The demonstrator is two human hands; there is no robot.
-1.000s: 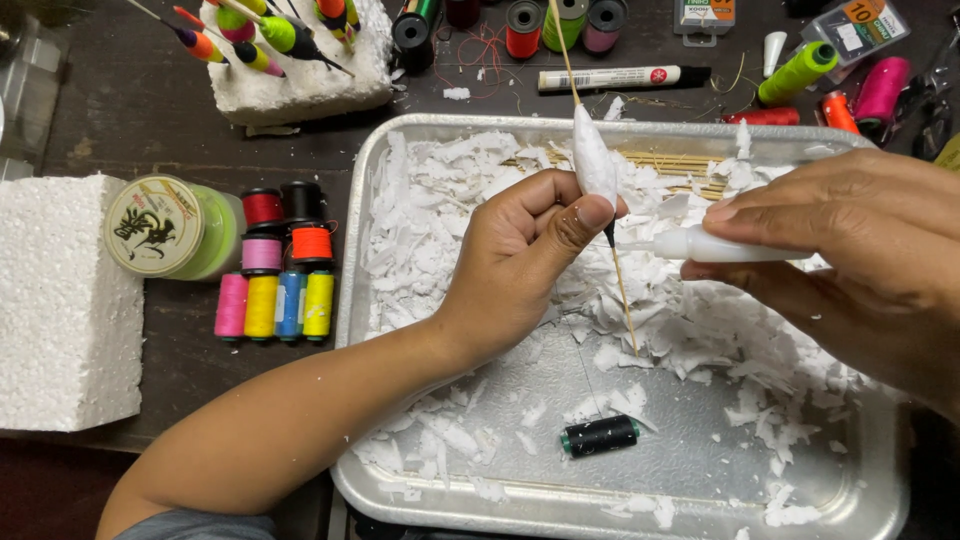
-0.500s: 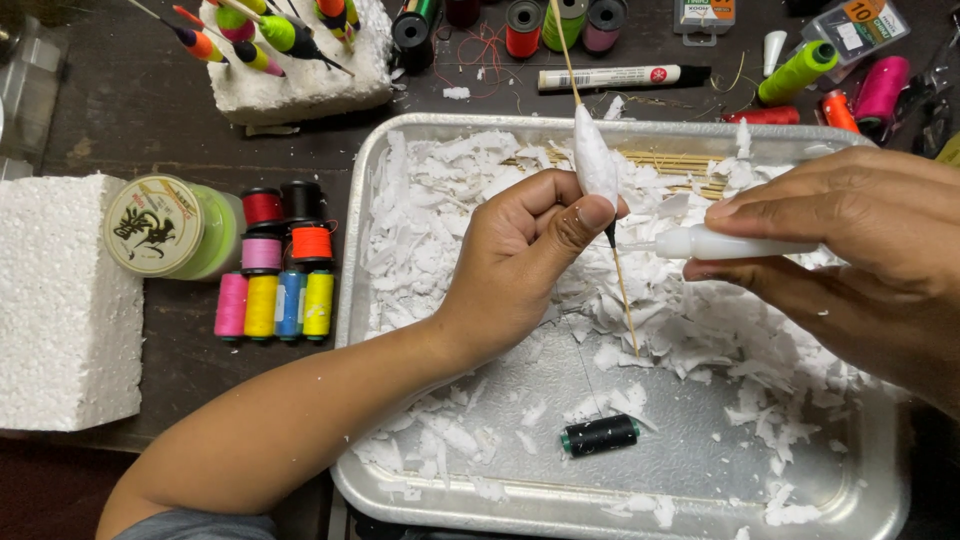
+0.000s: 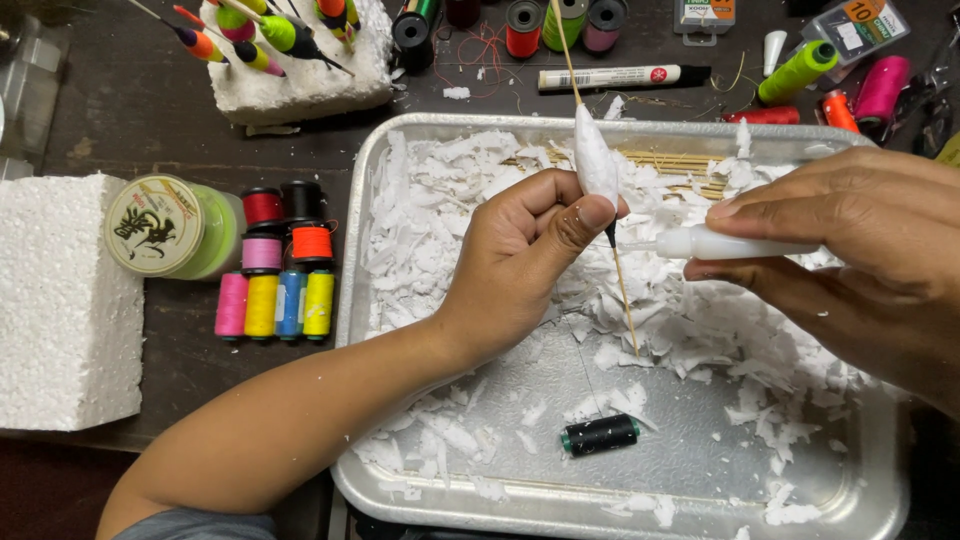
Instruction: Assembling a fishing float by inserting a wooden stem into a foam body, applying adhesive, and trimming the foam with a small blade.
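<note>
Bare forearms, with a grey sleeve [image 3: 195,525] at the left shoulder.

White foam float [image 3: 596,160] upright on thin stick; white tube [image 3: 735,243] level, perhaps glue.

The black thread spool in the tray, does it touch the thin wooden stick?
Apart. The head view shows the black thread spool lying lower in the tray, with bare metal between it and the stick tip.

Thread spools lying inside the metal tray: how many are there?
1: a small black thread spool lies on its side on the silver metal tray, bottom centre. White foam shavings could hide others.
</note>
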